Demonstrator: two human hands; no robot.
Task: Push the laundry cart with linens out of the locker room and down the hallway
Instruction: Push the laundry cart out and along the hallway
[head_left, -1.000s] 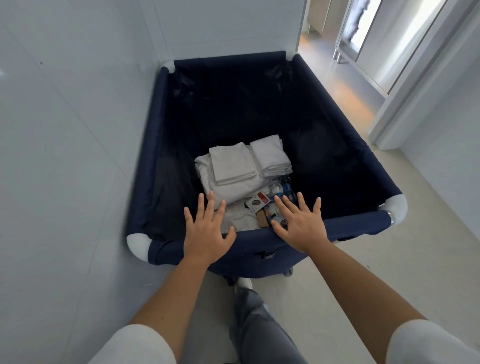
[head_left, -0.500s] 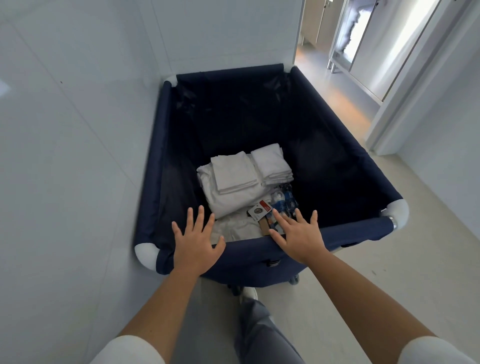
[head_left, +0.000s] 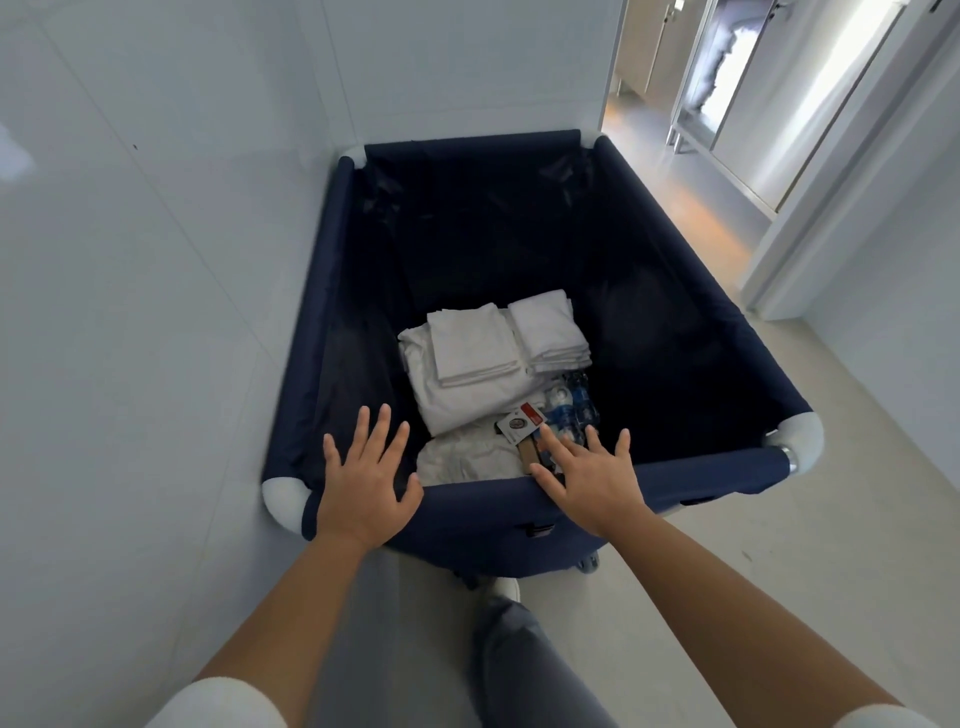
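Note:
A navy fabric laundry cart with white corner caps stands in front of me, its left side close to the white wall. Folded white linens lie stacked in its bottom, with small packets and water bottles beside them. My left hand lies flat on the cart's near rim, fingers spread. My right hand rests flat on the same rim further right, fingers spread too. Neither hand curls around the rim.
A white wall runs along the left and behind the cart. An open doorway at the upper right leads to a lit hallway floor. A white door frame stands on the right. My leg and shoe are under the cart's near end.
The cart has rolled a little away from me and sits lower in view. Both hands stay flat on the near rim. More of the hallway shows through the doorway.

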